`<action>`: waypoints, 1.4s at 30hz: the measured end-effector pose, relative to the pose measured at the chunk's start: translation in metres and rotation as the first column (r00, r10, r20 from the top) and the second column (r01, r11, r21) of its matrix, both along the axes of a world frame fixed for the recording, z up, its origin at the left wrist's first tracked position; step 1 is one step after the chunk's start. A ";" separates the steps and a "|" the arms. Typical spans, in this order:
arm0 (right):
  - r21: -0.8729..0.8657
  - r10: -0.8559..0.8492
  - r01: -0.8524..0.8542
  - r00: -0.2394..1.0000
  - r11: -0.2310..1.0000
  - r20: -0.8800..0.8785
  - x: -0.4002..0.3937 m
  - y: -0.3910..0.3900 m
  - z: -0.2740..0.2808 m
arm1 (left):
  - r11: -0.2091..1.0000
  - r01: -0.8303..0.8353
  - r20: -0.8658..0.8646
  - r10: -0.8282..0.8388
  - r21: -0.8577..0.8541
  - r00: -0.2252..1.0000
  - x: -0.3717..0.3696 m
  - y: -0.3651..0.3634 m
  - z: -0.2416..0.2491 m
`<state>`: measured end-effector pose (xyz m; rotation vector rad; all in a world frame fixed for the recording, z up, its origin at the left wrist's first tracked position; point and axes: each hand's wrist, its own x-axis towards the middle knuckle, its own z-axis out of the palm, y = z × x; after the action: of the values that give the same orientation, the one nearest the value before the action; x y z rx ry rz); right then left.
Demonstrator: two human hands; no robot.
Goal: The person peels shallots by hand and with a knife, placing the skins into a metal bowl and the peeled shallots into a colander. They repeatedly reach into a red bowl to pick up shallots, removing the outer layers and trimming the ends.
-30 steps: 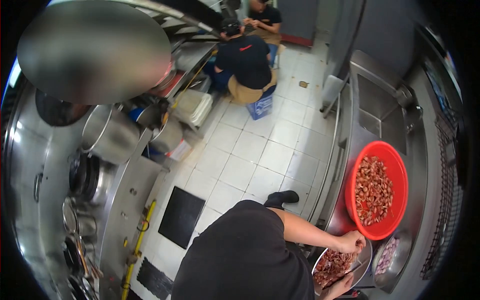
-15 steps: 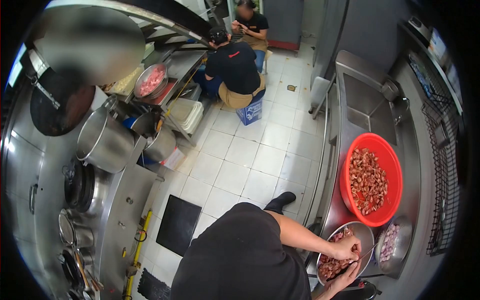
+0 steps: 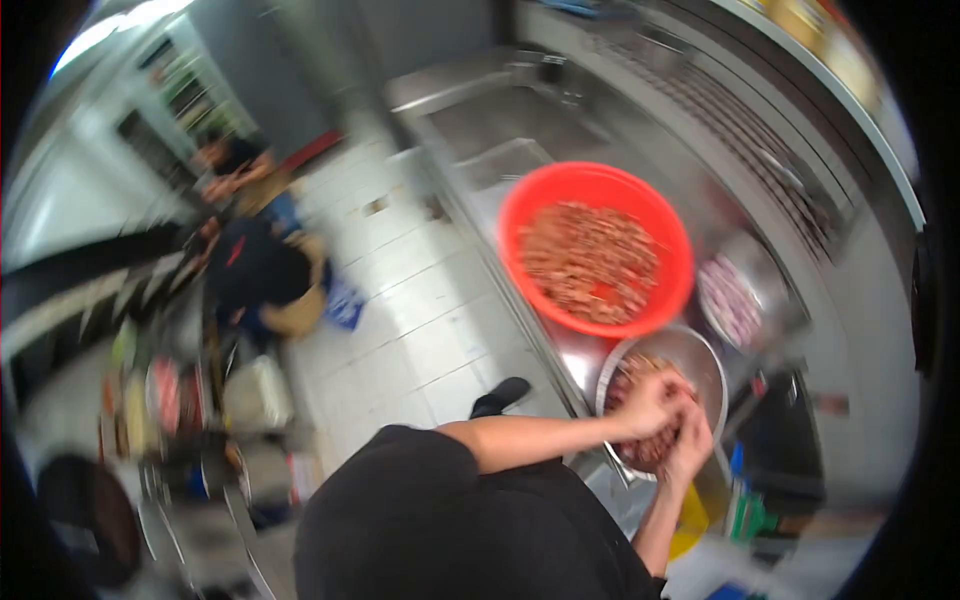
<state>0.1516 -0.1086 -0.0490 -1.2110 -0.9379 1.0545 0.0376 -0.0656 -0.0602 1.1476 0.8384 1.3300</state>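
My left hand [image 3: 650, 405] and my right hand [image 3: 690, 445] meet above a metal bowl [image 3: 708, 362] of small reddish-brown bulbs, perhaps shallots [image 3: 640, 372]. Fingers of both hands are closed together around something small that motion blur hides. No knife can be made out between them. Just above the bowl sits a large red basin [image 3: 675, 240] holding many unpeeled bulbs [image 3: 585, 255]. To the right, pale purple peeled bulbs [image 3: 730, 300] lie in another metal bowl [image 3: 770, 265].
A steel sink [image 3: 520, 125] adjoins the counter beyond the basin. Right of it runs a wire rack [image 3: 740, 130]. Two people, one crouched in a black shirt [image 3: 255, 265] and one behind [image 3: 240, 165], are at the left. A black object [image 3: 780, 430] lies right of the bowl.
The view has swung right, so basin, bowls and hands appear further left and the co-workers near the left edge. The knife seen earlier at my right hand no longer shows clearly.
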 end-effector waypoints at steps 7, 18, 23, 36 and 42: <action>-0.138 -0.175 0.160 0.980 0.977 -0.099 -0.034 0.015 0.020 | 0.897 0.422 0.343 -0.359 -0.132 0.868 -0.028 0.042 -0.021; -0.229 -0.300 0.229 0.884 0.946 -0.358 -0.047 0.021 0.040 | 0.551 0.798 0.536 -0.610 -0.242 0.584 -0.051 0.086 -0.005; -0.185 -0.397 0.368 0.904 0.911 -0.160 -0.036 0.013 0.026 | 0.602 0.759 0.458 -0.618 -0.248 0.639 -0.051 0.087 -0.001; -0.145 -0.092 0.100 0.994 0.984 0.062 -0.029 -0.007 0.046 | 0.727 0.653 0.321 -0.580 -0.210 0.749 -0.044 0.073 0.018; 0.143 -0.127 0.096 0.964 0.985 0.234 -0.029 0.002 0.048 | 0.753 0.635 0.237 -0.594 -0.172 0.769 -0.043 0.073 0.027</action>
<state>0.1225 -0.1070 -0.0013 -1.2863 -1.0952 0.7548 -0.0055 0.0075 -0.0334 0.9779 0.4142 0.7264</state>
